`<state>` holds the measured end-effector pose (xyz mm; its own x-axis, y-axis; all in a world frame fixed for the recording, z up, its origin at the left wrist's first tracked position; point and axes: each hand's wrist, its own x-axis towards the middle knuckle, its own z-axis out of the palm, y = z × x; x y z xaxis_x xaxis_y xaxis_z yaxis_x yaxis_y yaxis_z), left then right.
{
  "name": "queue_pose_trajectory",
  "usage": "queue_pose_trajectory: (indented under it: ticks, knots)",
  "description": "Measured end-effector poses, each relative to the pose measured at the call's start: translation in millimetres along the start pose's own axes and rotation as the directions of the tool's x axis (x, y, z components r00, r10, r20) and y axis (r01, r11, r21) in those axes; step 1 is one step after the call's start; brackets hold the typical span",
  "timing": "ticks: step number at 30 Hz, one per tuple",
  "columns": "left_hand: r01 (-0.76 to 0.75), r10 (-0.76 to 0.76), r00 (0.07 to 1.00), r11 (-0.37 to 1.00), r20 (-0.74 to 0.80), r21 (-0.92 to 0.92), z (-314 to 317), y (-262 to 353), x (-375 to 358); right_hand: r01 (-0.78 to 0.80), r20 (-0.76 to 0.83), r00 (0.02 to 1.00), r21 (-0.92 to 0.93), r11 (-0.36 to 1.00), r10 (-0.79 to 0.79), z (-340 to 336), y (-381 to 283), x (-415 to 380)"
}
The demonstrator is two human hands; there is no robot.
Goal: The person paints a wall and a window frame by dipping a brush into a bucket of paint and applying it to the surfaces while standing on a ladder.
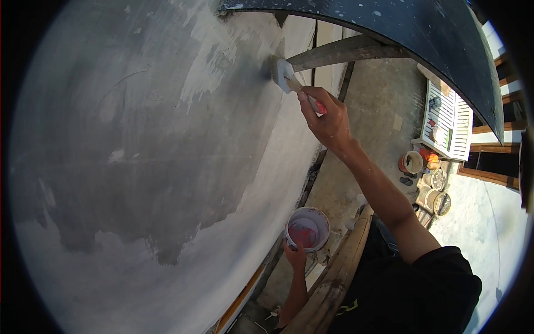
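Observation:
My right hand [328, 116] is closed around the handle of a wide paintbrush [286, 77], whose red handle end shows at the palm. The bristles meet the wall [167, 139] close to its edge, just under a dark overhang. Lower down, my left hand [295, 255] grips the rim of a small white bucket [307, 227], with the fingers partly hidden. Inside the bucket there is some whitish liquid and a reddish patch. Part of the wall is darker grey and damp-looking, with ragged borders against paler areas.
A dark, paint-speckled canopy [378, 22] with a wooden brace [350, 51] juts out above my right hand. A thick wooden pole [334, 278] runs beside my body. Far below on the ground are a white slatted bench [459, 125] and several buckets [413, 162].

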<state>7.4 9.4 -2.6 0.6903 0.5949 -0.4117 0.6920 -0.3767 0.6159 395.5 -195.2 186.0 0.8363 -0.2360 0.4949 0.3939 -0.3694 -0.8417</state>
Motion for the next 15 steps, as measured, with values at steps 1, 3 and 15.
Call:
queue_pose_trajectory:
  ticks: [1,3,15]
  knots:
    - [-0.039,0.040,0.999,0.999,-0.022,0.017,2,-2,2,-0.026,0.010,1.000,-0.017,1.000,0.026,-5,-2,-1]
    - [0.003,-0.003,1.000,1.000,-0.001,-0.022,5,-9,4,-0.041,0.031,0.999,-0.061,0.997,0.043,-9,4,-3]
    - [0.049,-0.048,0.999,0.998,0.025,-0.027,6,-27,11,0.061,-0.007,0.998,-0.017,0.998,-0.061,6,-8,29]
